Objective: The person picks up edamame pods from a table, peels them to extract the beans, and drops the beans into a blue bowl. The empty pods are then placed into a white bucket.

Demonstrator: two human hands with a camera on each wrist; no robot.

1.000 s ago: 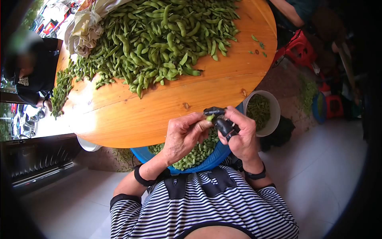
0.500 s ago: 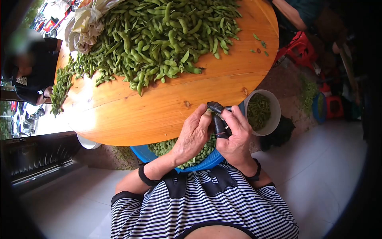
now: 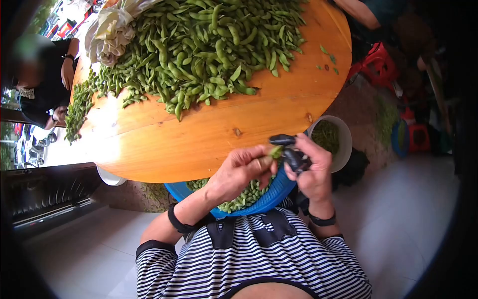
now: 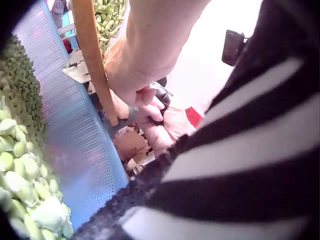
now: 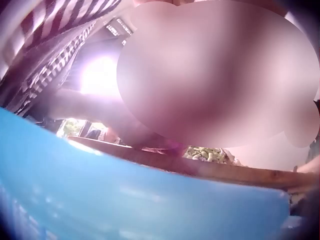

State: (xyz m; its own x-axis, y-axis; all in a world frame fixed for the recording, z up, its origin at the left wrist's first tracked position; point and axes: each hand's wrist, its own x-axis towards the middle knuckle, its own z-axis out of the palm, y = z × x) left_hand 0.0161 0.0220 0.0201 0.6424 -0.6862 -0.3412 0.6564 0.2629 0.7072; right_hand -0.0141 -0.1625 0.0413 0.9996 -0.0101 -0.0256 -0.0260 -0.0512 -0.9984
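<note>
In the head view my left hand (image 3: 231,172) pinches a green bean pod (image 3: 275,151) between thumb and fingers, over the table's near edge. My right hand (image 3: 312,167) meets it from the right, with black coverings on the thumb and index finger (image 3: 282,140). Those two black tips lie along the pod's right end, one above and one below. Below the hands is a blue basket (image 3: 286,192) holding shelled green beans (image 3: 246,197). The left wrist view shows both hands close together beyond the basket's blue mesh wall (image 4: 82,135); the pod is hidden there.
A large heap of bean pods (image 3: 199,55) covers the far part of the round wooden table (image 3: 199,144), beside a crumpled pale cloth (image 3: 107,37). A white bucket (image 3: 344,144) with green pods stands right. Another person (image 3: 47,82) is at the left; red stools (image 3: 381,65) stand at right.
Both hands have shifted right. Half a second ago they were pressed together with the pod mostly covered; now more of it shows between them. The person at left has moved an arm over the table edge.
</note>
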